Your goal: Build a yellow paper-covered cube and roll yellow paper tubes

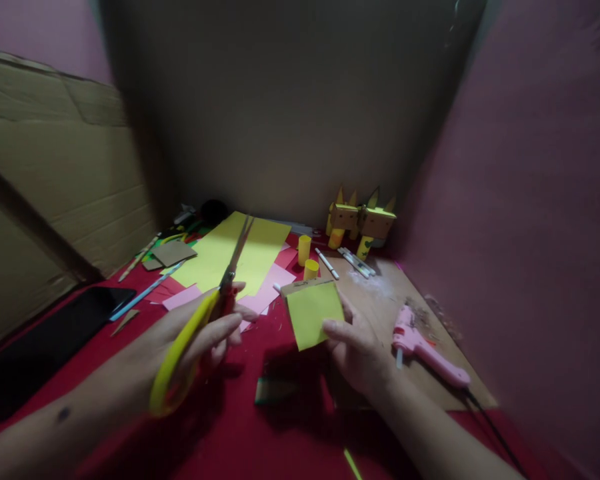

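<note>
A pair of scissors (220,300) with yellow handles is in my left hand (215,337), its blades pointing up and away from me. My right hand (357,347) grips a small cardboard box (307,285) with a yellow paper (314,313) on its near face, the thumb lying over the paper's right side. Below the box, a small dark piece with a green edge (275,391) lies on the red cloth (235,433). Two yellow paper tubes (304,251) stand just beyond the box.
Two cardboard animal figures (375,220) stand at the back right, near several markers (355,262). A pink glue gun (425,347) lies on a cardboard sheet (380,393). Yellow sheets (220,253) and pink scraps (275,283) spread behind my left hand. A black phone-like slab (45,340) lies left.
</note>
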Available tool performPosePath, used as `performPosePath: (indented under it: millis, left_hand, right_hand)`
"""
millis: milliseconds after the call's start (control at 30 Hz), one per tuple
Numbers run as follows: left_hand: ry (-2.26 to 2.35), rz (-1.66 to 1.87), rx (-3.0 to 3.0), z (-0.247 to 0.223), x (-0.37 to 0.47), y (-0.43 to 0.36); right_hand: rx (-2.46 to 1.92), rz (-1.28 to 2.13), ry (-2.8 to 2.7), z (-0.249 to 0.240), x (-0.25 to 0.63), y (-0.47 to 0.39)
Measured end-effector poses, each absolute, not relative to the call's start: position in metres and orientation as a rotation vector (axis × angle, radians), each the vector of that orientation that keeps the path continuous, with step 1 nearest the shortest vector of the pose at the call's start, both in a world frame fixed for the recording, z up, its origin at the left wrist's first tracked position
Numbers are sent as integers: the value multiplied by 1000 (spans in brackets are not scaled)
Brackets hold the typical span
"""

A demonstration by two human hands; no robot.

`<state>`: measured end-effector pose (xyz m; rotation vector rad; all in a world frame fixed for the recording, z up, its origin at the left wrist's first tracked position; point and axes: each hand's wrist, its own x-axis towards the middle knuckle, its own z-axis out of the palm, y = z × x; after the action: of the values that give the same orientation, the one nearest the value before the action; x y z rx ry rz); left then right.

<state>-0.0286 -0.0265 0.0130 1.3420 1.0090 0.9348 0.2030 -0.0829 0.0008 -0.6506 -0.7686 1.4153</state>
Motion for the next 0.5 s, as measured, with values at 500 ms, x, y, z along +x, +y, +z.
performPosePath:
  millis: [500]
  left_hand:
    - [913,777,1198,36,35,-41]
  right_hand:
    - [-589,1461,-835,1,197,-84]
